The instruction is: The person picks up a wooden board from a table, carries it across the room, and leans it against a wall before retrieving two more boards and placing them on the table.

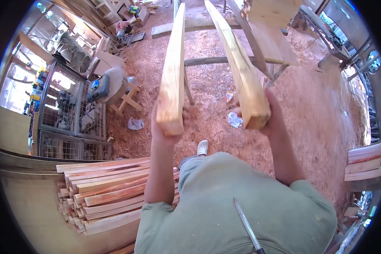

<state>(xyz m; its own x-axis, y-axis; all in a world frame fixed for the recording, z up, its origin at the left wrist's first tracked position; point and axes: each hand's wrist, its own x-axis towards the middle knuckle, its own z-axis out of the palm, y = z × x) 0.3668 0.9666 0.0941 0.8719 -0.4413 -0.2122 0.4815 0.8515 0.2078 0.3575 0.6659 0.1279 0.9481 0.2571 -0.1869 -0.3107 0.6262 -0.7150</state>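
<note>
My left hand is wrapped round the near end of a long squared wooden beam, which points away from me. A second wooden beam lies in the grip of my right hand, its cut end facing me. Both beams run side by side with a gap between them, their far ends reaching toward a wooden trestle. The palms and most fingers are hidden behind the wood. A pen hangs on the front of my green shirt.
To my left lies a stack of sawn wooden strips. Beyond it stand a wire-mesh cabinet and a round stool with a tool case on top. Plastic bags lie on the sawdust-covered floor. Boards are stacked at right.
</note>
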